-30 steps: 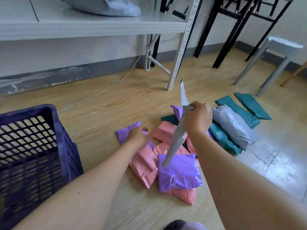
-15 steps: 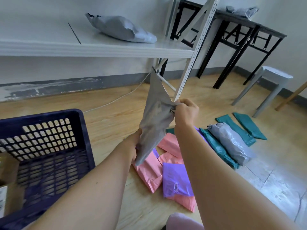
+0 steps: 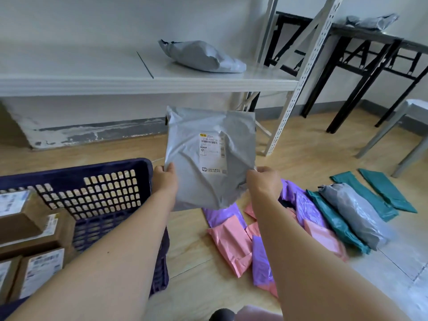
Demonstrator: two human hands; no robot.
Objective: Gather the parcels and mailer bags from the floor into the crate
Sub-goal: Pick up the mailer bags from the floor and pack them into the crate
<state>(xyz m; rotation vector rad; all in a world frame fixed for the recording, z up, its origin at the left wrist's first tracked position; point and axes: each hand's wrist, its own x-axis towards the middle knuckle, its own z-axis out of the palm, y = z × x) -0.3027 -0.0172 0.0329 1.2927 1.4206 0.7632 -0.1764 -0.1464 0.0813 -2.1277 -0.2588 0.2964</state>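
Beside the crate (image 3: 92,169), mailer (image 3: 196,158) apparently pinched between fingers (image 3: 170,169).

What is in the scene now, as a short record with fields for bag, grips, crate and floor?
held item: grey mailer bag, label facing the camera, raised above the floor
left grip: pinches the bag's lower left edge
right grip: pinches its lower right edge
crate: dark blue, cardboard boxes inside
on floor: pink bags, purple bags, teal bags, one grey bag
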